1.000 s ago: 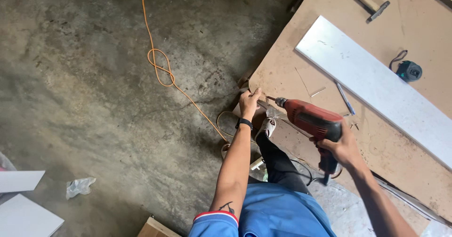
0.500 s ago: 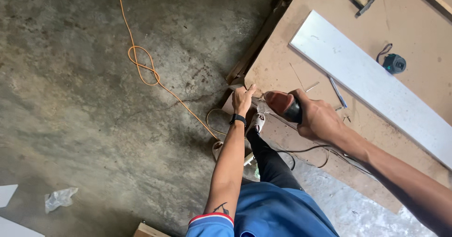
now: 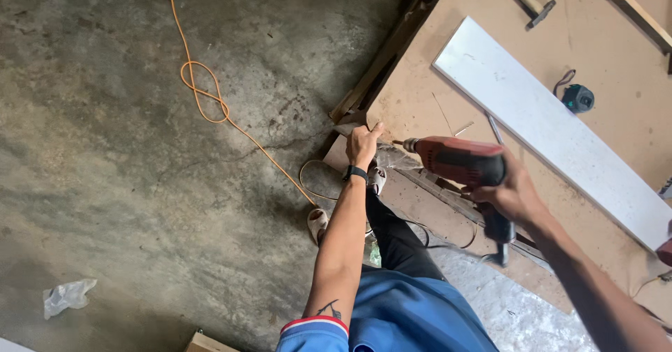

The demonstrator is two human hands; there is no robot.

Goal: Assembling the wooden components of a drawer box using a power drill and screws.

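The right hand (image 3: pixel 514 191) grips a red power drill (image 3: pixel 462 162) over the brown tabletop (image 3: pixel 420 107), while the left hand (image 3: pixel 362 145) pinches its corner edge.

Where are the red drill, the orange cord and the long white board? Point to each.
red drill (image 3: pixel 465 159), head view, on its red body.
orange cord (image 3: pixel 203 93), head view, on its loop on the floor.
long white board (image 3: pixel 539 117), head view, on its flat face.

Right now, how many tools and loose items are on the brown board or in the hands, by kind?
Red drill: 1, in the right hand
Hammer: 1
Tape measure: 1
White plank: 1
Total: 4
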